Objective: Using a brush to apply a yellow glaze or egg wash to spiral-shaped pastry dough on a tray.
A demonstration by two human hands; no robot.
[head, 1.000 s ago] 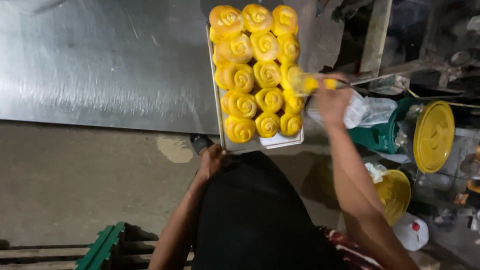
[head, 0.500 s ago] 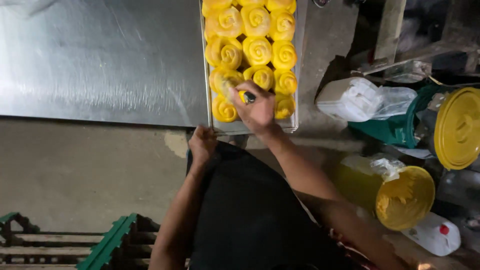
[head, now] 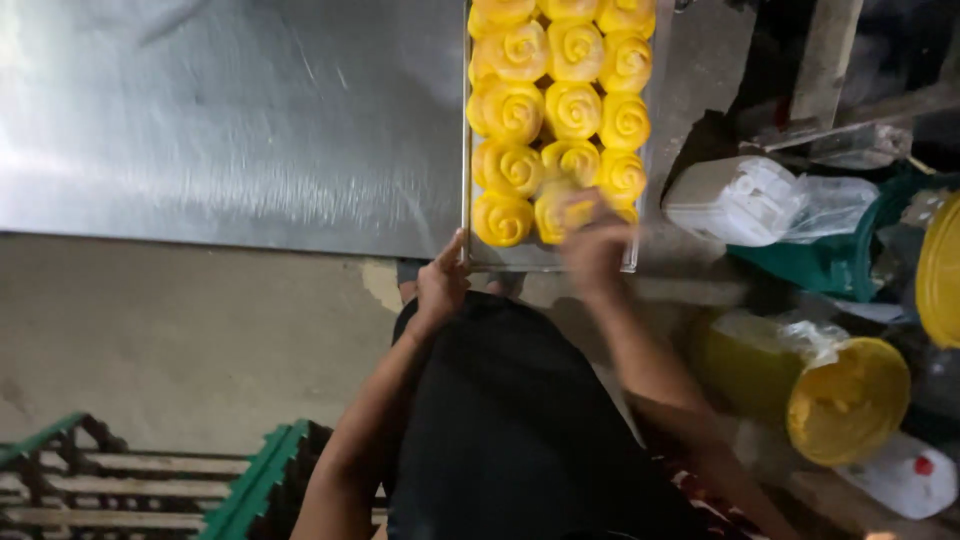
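A shiny steel table [head: 230, 120] stands over a concrete floor [head: 150, 330], green crates [head: 150, 480] below.

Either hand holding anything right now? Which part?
Left hand grips the near-left corner of the metal baking tray of yellow spiral buns. Right hand is blurred over the buns; any hold cannot be told.

Head camera, single view
Looks steeply down from above onto the steel desk [head: 230, 120] edge, at arm's length.
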